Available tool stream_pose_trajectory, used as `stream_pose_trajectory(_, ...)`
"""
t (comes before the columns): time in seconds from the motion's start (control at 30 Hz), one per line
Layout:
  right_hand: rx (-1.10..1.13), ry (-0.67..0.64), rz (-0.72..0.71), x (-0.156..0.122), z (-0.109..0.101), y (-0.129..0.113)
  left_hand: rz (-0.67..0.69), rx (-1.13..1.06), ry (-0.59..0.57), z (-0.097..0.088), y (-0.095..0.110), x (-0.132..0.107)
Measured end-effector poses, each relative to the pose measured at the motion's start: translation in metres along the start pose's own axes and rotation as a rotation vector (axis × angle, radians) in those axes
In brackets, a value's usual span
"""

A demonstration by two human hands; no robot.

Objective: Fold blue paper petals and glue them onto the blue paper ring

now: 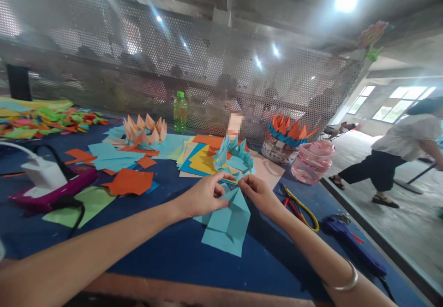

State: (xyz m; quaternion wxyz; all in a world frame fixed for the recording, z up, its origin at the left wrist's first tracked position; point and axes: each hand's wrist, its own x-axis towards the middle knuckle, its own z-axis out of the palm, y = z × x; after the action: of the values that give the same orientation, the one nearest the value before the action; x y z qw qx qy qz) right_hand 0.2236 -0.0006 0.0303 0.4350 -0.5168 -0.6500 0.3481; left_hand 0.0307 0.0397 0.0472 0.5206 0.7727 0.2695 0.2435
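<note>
A light blue sheet of paper (230, 219), creased and partly folded, is held up above the blue table. My left hand (209, 194) pinches its upper left side between thumb and fingers. At the upper right corner, my right hand (258, 194) grips the same paper with its fingertips closed. Just beyond my hands stands a light blue ring of folded paper points (247, 162). It rests by a stack of coloured sheets, where a yellow sheet (204, 160) shows. Some of the paper's far edge is hidden behind my fingers.
Pliers (301, 210) and a blue glue gun (356, 242) lie to the right. Behind them are a pink plastic container (311, 162) and a tub with orange paper points (282, 145). Leftward are a purple power strip (55, 189), a peach paper ring (145, 134) and a green bottle (180, 113). A person walks at far right.
</note>
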Motion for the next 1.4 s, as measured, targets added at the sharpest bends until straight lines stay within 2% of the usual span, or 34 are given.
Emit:
stream_pose_trajectory(0.1,-0.012,-0.001,0.0,-0.004,0.0,-0.001,-0.024,-0.059,0.148,0.003,-0.006,0.001)
stream_pose_trajectory(0.2,-0.108,-0.078,-0.001,-0.009,0.002,-0.005,-0.063,-0.12,0.199,0.002,-0.011,0.001)
stream_pose_trajectory(0.4,-0.255,-0.092,-0.024,-0.018,0.011,-0.012,-0.079,-0.128,0.143,-0.002,-0.016,-0.001)
stream_pose_trajectory(0.57,-0.299,-0.171,-0.046,-0.021,0.014,-0.012,-0.128,-0.217,0.106,-0.003,-0.023,-0.001)
stream_pose_trajectory(0.8,-0.296,0.02,-0.08,-0.019,0.014,-0.014,-0.22,-0.287,0.11,-0.002,-0.025,-0.001)
stream_pose_trajectory(0.93,-0.36,0.114,-0.262,-0.021,0.012,-0.019,-0.201,-0.306,0.143,-0.004,-0.025,-0.001)
stream_pose_trajectory(1.07,-0.458,0.065,-0.442,-0.028,0.007,-0.026,-0.229,-0.299,0.187,-0.009,-0.024,0.001)
stream_pose_trajectory(1.23,-0.705,-0.029,-0.46,-0.039,0.003,-0.029,-0.257,-0.308,0.217,-0.014,-0.016,0.001)
stream_pose_trajectory(1.3,-0.758,-0.023,-0.468,-0.044,0.002,-0.027,-0.264,-0.319,0.215,-0.014,-0.014,0.0)
stream_pose_trajectory(1.4,-0.763,0.015,-0.563,-0.048,0.002,-0.022,-0.268,-0.33,0.192,-0.012,-0.014,-0.001)
